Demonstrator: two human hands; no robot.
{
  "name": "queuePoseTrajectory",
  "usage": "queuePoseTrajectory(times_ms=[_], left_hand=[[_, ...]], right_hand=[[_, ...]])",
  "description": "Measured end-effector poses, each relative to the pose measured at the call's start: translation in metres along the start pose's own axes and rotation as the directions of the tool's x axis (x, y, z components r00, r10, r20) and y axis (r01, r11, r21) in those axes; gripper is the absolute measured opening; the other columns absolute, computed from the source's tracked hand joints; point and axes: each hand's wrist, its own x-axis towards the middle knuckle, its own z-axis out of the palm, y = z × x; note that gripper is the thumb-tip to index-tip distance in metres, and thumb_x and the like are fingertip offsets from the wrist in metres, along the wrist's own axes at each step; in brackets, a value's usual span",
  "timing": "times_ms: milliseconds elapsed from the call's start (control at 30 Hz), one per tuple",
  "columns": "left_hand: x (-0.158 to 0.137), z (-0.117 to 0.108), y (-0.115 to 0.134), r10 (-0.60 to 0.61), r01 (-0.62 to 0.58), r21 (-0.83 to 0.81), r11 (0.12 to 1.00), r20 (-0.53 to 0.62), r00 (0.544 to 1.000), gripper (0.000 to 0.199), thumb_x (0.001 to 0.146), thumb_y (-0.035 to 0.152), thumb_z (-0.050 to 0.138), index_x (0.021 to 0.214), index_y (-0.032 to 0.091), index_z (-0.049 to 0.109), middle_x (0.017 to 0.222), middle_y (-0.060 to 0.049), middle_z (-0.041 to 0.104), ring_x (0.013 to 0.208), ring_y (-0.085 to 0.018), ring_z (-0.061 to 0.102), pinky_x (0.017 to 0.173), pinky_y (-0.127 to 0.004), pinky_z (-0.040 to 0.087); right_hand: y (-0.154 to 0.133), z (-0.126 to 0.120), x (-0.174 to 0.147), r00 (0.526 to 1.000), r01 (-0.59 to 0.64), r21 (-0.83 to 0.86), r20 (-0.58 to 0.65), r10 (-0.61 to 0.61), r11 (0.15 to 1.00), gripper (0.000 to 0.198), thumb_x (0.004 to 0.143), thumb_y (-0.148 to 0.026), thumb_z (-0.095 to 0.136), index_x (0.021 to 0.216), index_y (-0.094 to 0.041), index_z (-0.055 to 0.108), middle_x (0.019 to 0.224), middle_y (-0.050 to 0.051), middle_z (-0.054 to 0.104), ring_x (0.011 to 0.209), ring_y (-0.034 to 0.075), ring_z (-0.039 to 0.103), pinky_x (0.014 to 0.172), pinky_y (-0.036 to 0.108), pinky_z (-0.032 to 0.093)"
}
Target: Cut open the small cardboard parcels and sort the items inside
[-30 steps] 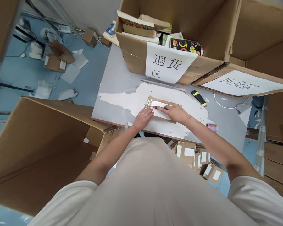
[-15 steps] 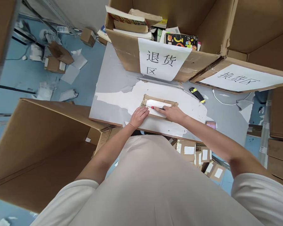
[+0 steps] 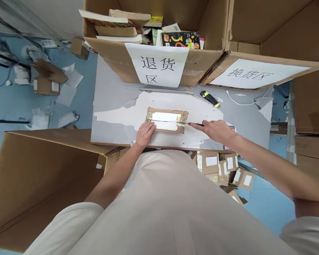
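Observation:
A small taped cardboard box [image 3: 184, 115] lies flat on the table in front of me. A white label covers most of its top, and a dark slit runs lengthwise across the label. My left hand [image 3: 145, 134] rests on the box's left end, fingers stretched out and flat, holding nothing. In my right hand [image 3: 218, 130], closed round it, is a slim black utility knife with a red tip [image 3: 196, 124]. The knife points left, at the box's right edge, in line with the slit. A phone [image 3: 229, 138] is partly hidden below my right hand.
Behind the box stand a big carton of books [image 3: 199, 67] and another open carton [image 3: 287, 62], both with paper signs. A black-yellow cutter [image 3: 210, 99] and a white cable [image 3: 236, 101] lie on the table [image 3: 114, 85]. A large open carton [image 3: 50, 184] stands left; small parcels [image 3: 211, 161] lie below.
My right hand has drawn the knife rightward along the box, from the label's left part to beyond its right edge. A slit now shows. The left hand stays on the box; the view has shifted.

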Motion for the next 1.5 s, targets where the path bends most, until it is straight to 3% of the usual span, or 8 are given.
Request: queuePoseTrajectory(times_ms=[167, 333, 533, 633, 967, 1233, 1367, 1500], left_hand=[[0.0, -0.009, 0.01, 0.02, -0.019, 0.057, 0.998, -0.018, 1.0, 0.029, 0.094, 0.029, 0.042, 0.113, 0.022, 0.063, 0.121, -0.013, 0.066, 0.121, -0.025, 0.056, 0.101, -0.045, 0.037], [0.007, -0.027, 0.032, -0.019, 0.013, 0.109, 0.994, 0.049, 0.999, 0.03, 0.089, 0.034, 0.05, 0.116, 0.024, 0.061, 0.119, -0.012, 0.065, 0.113, -0.028, 0.059, 0.101, -0.05, 0.032], [0.051, -0.045, 0.043, 0.014, -0.038, 0.137, 0.99, 0.173, 0.985, 0.11, 0.055, 0.069, 0.073, 0.143, 0.016, 0.035, 0.153, -0.023, 0.025, 0.14, -0.045, 0.022, 0.111, -0.059, 0.013], [0.07, -0.045, 0.036, 0.019, -0.061, 0.153, 0.986, 0.263, 0.965, 0.126, 0.047, 0.073, 0.075, 0.147, 0.012, 0.028, 0.153, -0.025, 0.023, 0.14, -0.046, 0.019, 0.112, -0.06, 0.009], [0.073, -0.039, 0.026, 0.033, -0.049, 0.065, 0.997, 0.228, 0.973, 0.12, 0.049, 0.073, 0.074, 0.145, 0.014, 0.033, 0.143, -0.022, 0.037, 0.131, -0.044, 0.032, 0.112, -0.056, 0.018], [0.072, -0.033, 0.024, 0.031, -0.038, 0.027, 0.999, 0.216, 0.976, 0.122, 0.048, 0.075, 0.073, 0.145, 0.014, 0.032, 0.144, -0.022, 0.034, 0.132, -0.046, 0.028, 0.112, -0.057, 0.016], [0.071, -0.032, 0.023, 0.053, -0.059, 0.024, 0.998, 0.201, 0.978, 0.121, 0.047, 0.074, 0.074, 0.145, 0.016, 0.033, 0.144, -0.021, 0.035, 0.133, -0.046, 0.028, 0.112, -0.057, 0.018], [0.071, -0.033, 0.025, 0.056, -0.061, 0.02, 0.998, 0.186, 0.981, 0.122, 0.045, 0.07, 0.078, 0.144, 0.015, 0.034, 0.143, -0.023, 0.037, 0.131, -0.046, 0.031, 0.11, -0.058, 0.021]], right_hand=[[0.009, 0.026, -0.036, 0.994, -0.083, 0.102, -0.065, 0.09, 0.991, 0.075, 0.088, -0.007, 0.033, 0.15, -0.044, 0.014, 0.094, 0.007, 0.062, 0.063, 0.016, 0.057, 0.055, 0.029, 0.032], [-0.014, 0.043, -0.042, 0.941, -0.217, 0.461, -0.138, 0.31, 0.861, 0.061, 0.097, -0.03, 0.028, 0.154, -0.024, 0.008, 0.099, 0.009, 0.066, 0.075, 0.022, 0.06, 0.06, 0.029, 0.039], [-0.056, 0.037, -0.01, 0.918, -0.292, 0.546, -0.07, 0.389, 0.785, 0.058, 0.097, -0.026, 0.023, 0.153, -0.02, 0.012, 0.104, 0.012, 0.064, 0.083, 0.025, 0.062, 0.067, 0.031, 0.044], [-0.07, 0.028, -0.005, 0.906, -0.358, 0.509, -0.013, 0.423, 0.783, 0.059, 0.097, -0.023, 0.021, 0.154, -0.019, 0.009, 0.101, 0.014, 0.063, 0.081, 0.025, 0.063, 0.068, 0.033, 0.045], [-0.122, -0.016, 0.021, 0.81, -0.578, 0.432, 0.198, 0.552, 0.692, 0.077, 0.09, -0.008, 0.031, 0.152, -0.022, -0.012, 0.096, 0.016, 0.066, 0.083, 0.024, 0.067, 0.068, 0.031, 0.049], [-0.131, -0.021, 0.004, 0.801, -0.599, 0.395, 0.3, 0.519, 0.697, 0.078, 0.087, -0.007, 0.037, 0.154, -0.021, 0.001, 0.093, 0.017, 0.068, 0.086, 0.026, 0.067, 0.068, 0.031, 0.049], [-0.134, -0.015, -0.003, 0.808, -0.589, 0.373, 0.261, 0.528, 0.717, 0.079, 0.087, -0.011, 0.037, 0.153, -0.019, -0.004, 0.09, 0.018, 0.069, 0.083, 0.026, 0.067, 0.065, 0.029, 0.048], [-0.131, -0.016, -0.007, 0.818, -0.575, 0.387, 0.243, 0.522, 0.721, 0.074, 0.086, -0.012, 0.038, 0.154, -0.018, 0.008, 0.088, 0.019, 0.069, 0.083, 0.028, 0.067, 0.063, 0.03, 0.047]])
